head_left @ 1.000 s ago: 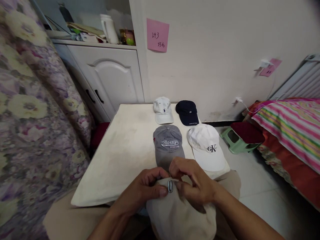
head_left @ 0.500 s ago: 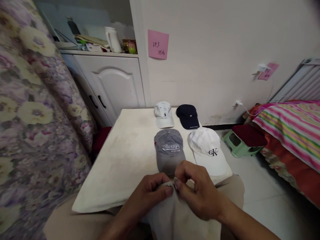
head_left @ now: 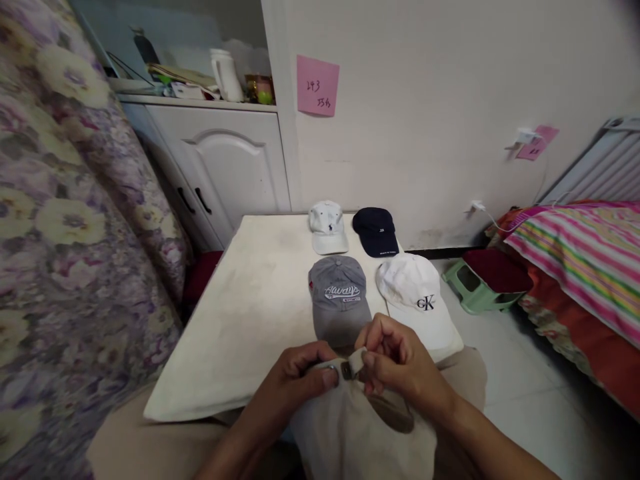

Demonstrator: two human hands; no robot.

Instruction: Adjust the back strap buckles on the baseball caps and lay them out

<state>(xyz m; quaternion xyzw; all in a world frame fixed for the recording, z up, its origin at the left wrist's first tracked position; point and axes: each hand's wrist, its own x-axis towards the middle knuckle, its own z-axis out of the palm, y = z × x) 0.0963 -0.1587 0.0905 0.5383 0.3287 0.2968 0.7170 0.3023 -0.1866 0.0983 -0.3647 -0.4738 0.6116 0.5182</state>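
Observation:
A beige baseball cap is held over my lap with its back opening and adjustment strap facing up. My left hand pinches the strap band beside a small metal eyelet. Between my hands, a dark metal buckle sits on the strap. The strap's end is pinched in my right hand, just right of the buckle. Just beyond my hands, a grey cap with white lettering lies on the table, and a white cap with black letters lies to its right.
Farther back on the cream-covered table lie a pale cap and a navy cap. A floral curtain hangs at left. To the right stand a green stool and a bed with a striped cover.
My right hand has lifted slightly and drawn the strap end to the right. The buckle and the cap's back opening now show more plainly. My left hand keeps its hold.

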